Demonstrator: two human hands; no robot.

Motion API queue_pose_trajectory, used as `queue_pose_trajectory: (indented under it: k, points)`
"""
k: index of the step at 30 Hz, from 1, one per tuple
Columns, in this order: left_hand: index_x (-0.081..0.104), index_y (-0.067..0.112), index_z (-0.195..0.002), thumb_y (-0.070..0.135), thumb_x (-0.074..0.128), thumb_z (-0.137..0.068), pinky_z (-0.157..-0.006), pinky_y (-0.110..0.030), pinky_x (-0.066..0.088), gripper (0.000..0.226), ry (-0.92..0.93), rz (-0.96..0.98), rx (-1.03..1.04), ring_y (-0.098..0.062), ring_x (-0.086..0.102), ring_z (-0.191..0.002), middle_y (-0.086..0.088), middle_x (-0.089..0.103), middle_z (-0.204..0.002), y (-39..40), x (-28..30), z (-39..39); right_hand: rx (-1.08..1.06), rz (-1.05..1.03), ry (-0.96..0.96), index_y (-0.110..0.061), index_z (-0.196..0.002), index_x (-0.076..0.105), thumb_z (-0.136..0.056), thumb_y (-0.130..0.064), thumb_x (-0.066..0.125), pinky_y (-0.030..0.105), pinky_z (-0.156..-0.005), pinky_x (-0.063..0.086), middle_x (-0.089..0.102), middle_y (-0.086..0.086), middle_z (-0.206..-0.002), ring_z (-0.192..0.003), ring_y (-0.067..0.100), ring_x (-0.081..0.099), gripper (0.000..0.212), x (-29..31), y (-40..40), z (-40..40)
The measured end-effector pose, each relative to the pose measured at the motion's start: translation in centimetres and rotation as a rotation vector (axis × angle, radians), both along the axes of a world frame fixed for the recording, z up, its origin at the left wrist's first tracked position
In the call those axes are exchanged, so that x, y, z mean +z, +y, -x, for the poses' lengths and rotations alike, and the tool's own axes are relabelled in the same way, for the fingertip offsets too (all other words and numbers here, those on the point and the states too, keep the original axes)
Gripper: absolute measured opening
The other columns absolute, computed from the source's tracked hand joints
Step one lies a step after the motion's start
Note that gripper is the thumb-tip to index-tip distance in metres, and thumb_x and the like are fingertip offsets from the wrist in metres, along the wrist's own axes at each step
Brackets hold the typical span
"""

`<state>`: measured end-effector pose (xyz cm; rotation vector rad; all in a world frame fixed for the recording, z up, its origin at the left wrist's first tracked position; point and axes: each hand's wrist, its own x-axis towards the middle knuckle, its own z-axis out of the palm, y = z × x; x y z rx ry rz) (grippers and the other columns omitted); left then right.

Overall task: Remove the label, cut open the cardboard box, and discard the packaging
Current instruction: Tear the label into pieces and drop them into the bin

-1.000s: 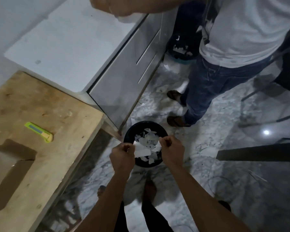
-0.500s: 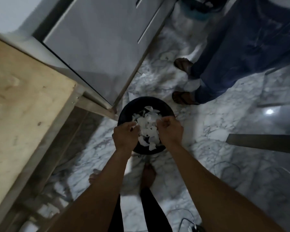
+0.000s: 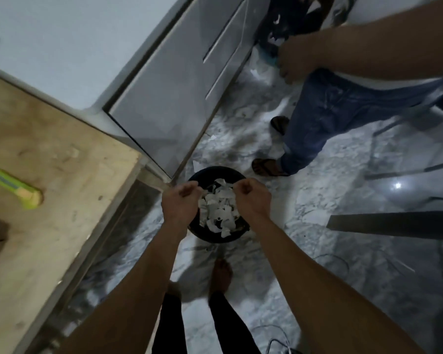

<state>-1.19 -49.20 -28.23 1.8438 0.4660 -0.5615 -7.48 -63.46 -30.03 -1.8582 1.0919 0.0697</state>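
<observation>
— Hands?
— Left hand and right hand are fisted; whether they pinch paper, I cannot tell.
— The label?
— Torn label scraps fill the black bin directly beneath both fists.

Your two arms reach forward and down, both bare, almost parallel, and the wrists are bent a little. Your left hand is closed into a loose fist, with the knuckles up and the thumb pressed on the curled fingers. Your right hand is closed the same way. The two fists are near each other, not touching. Your bare feet show below.
</observation>
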Motion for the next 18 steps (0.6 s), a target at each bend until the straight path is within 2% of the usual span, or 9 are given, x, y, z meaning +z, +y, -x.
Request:
queue_pose_trajectory:
  k: [3,6,8,10,12,13,14,16,18]
  points:
    - [0.072,0.02,-0.077,0.009,0.075,-0.083,-0.092,-0.05,0.055,0.012,-0.033,0.011,0.027,-0.023,0.068,-0.085,-0.008,0.073,-0.087,1.0,4.6,0.1,0.0,0.002,-0.041,-0.017,-0.089,0.067,-0.093,-0.025,0.062,0.025,-0.073,0.047,0.069,0.001,-0.089,-0.079,0.012,0.06,0.01,4.7,0.5,-0.2]
    - [0.072,0.019,-0.077,0.008,0.072,-0.085,-0.094,-0.047,0.055,0.014,-0.078,0.049,0.083,-0.021,0.067,-0.088,-0.001,0.071,-0.082,2.1,9.7,0.6,0.021,0.001,-0.087,-0.015,-0.089,0.065,-0.093,-0.025,0.061,0.027,-0.073,0.047,0.068,0.004,-0.094,-0.083,0.015,0.06,0.011,9.7,1.4,-0.2]
    - [0.068,0.016,-0.074,0.006,0.07,-0.087,-0.09,-0.039,0.057,0.015,-0.129,0.048,0.074,-0.02,0.067,-0.09,-0.001,0.069,-0.083,3.0,12.9,0.9,0.043,0.024,-0.116,-0.014,-0.093,0.067,-0.093,-0.024,0.061,0.022,-0.073,0.043,0.067,-0.001,-0.092,-0.084,0.013,0.059,0.012,13.0,2.4,-0.3]
    - [0.06,0.01,-0.068,-0.002,0.065,-0.088,-0.075,-0.019,0.055,0.024,-0.194,0.062,0.099,-0.016,0.062,-0.085,-0.004,0.067,-0.083,4.1,15.6,1.4,0.054,0.01,-0.17,-0.015,-0.093,0.068,-0.092,-0.022,0.061,0.021,-0.074,0.043,0.066,-0.003,-0.089,-0.088,0.015,0.063,0.01,16.0,3.5,-0.3]
    - [0.066,0.003,-0.076,-0.001,0.066,-0.088,-0.06,-0.002,0.045,0.012,-0.256,0.041,0.1,-0.008,0.059,-0.075,-0.007,0.067,-0.085,5.6,17.8,1.4,0.101,0.017,-0.208,-0.015,-0.099,0.07,-0.091,-0.022,0.061,0.021,-0.075,0.041,0.067,-0.002,-0.091,-0.088,0.015,0.063,0.014,18.4,4.8,-0.5]
    - [0.07,0.001,-0.086,0.001,0.068,-0.087,-0.058,0.0,0.043,0.003,-0.29,0.026,0.092,-0.005,0.058,-0.07,-0.006,0.067,-0.084,6.4,18.9,1.5,0.136,0.016,-0.221,-0.015,-0.104,0.069,-0.091,-0.022,0.061,0.021,-0.075,0.041,0.069,-0.001,-0.095,-0.087,0.015,0.062,0.017,19.4,5.4,-0.6]
    - [0.071,-0.001,-0.093,0.001,0.068,-0.087,-0.058,0.001,0.042,0.007,-0.326,0.018,0.099,-0.004,0.056,-0.066,-0.005,0.066,-0.081,7.3,19.6,1.5,0.172,0.006,-0.239,-0.015,-0.108,0.069,-0.091,-0.022,0.061,0.022,-0.076,0.041,0.07,0.001,-0.1,-0.089,0.015,0.062,0.02,20.2,6.0,-0.8]
    - [0.071,-0.002,-0.096,0.0,0.068,-0.086,-0.058,-0.001,0.042,0.011,-0.377,0.023,0.113,-0.004,0.056,-0.065,-0.002,0.063,-0.074,9.3,20.9,1.6,0.247,0.006,-0.275,-0.014,-0.112,0.068,-0.091,-0.02,0.061,0.022,-0.078,0.041,0.07,0.005,-0.108,-0.094,0.017,0.062,0.024,21.7,7.4,-1.2]
    - [0.073,0.001,-0.097,0.001,0.068,-0.086,-0.056,-0.002,0.041,0.012,-0.424,-0.001,0.119,0.006,0.057,-0.056,-0.001,0.065,-0.072,11.5,22.2,2.0,0.309,0.039,-0.303,-0.013,-0.113,0.068,-0.089,-0.018,0.062,0.022,-0.079,0.039,0.07,0.006,-0.109,-0.097,0.02,0.062,0.026,23.0,9.2,-1.6]
